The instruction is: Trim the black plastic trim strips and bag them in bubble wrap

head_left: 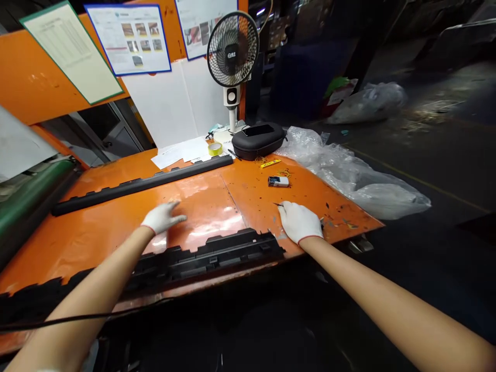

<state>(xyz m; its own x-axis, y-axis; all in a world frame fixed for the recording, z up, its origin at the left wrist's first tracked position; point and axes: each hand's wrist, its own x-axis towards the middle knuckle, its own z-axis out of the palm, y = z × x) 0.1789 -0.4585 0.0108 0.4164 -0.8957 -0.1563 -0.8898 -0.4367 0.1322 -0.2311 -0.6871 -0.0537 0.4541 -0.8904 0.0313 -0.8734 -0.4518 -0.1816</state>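
My left hand (163, 218), in a white knit glove, hovers over or rests on the orange tabletop with thumb and fingers apart; nothing shows in it. Close below it, a long black plastic strip (213, 256) with a notched edge runs along the table's front edge, partly covered by my left forearm. My right hand (300, 221), gloved too, is closed near the table's right corner. A thin dark pointed tool (278, 204) pokes out past its fingers; the rest is mostly hidden. Farther back lies a second black plastic strip (143, 184).
Behind my right hand are a white-and-dark small box-like item (278, 181), a yellow cutter (270, 163) and a black case (258, 140) with a phone on top. Yellow tape (215, 149), papers (182, 152) and a fan (233, 51) stand farther back. Bubble wrap (349, 170) hangs at the right edge.
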